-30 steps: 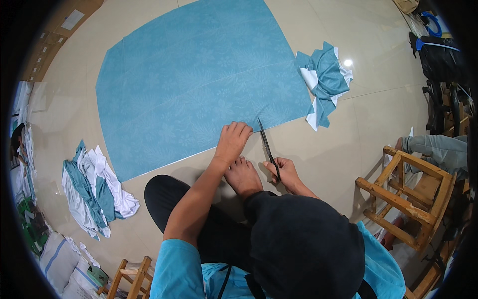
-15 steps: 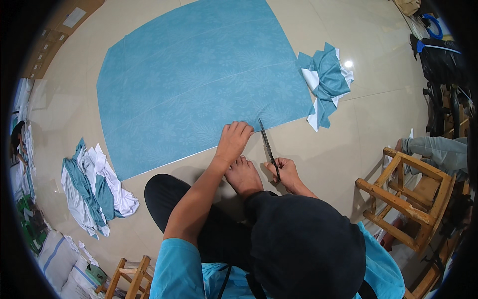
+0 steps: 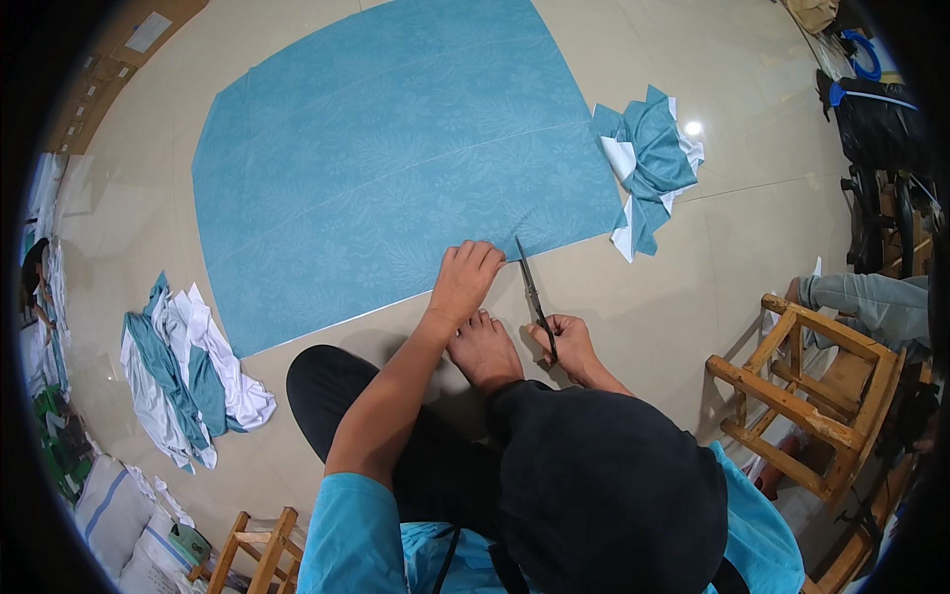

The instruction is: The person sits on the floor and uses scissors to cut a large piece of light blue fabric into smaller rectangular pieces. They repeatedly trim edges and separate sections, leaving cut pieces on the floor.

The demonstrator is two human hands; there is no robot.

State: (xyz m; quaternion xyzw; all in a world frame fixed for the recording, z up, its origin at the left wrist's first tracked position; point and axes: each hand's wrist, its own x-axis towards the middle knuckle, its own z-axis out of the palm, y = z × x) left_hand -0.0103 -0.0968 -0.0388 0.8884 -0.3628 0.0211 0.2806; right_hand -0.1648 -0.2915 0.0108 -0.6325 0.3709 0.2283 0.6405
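Note:
A large sheet of teal fabric with a pale leaf and flower pattern lies spread on the floor. At its near edge, my left hand is closed, fingers together on the cloth's border. My right hand grips a pair of dark scissors by the handles. The blades reach over the fabric's edge just right of my left fingertips. Small creases show in the cloth by the scissor tips. My bare foot rests on the floor between my hands, close to the edge.
Crumpled teal and white fabric scraps lie at the sheet's right, with another heap at the left. A wooden stool stands at right beside another person's leg. A second stool is at lower left; cardboard boxes stand upper left.

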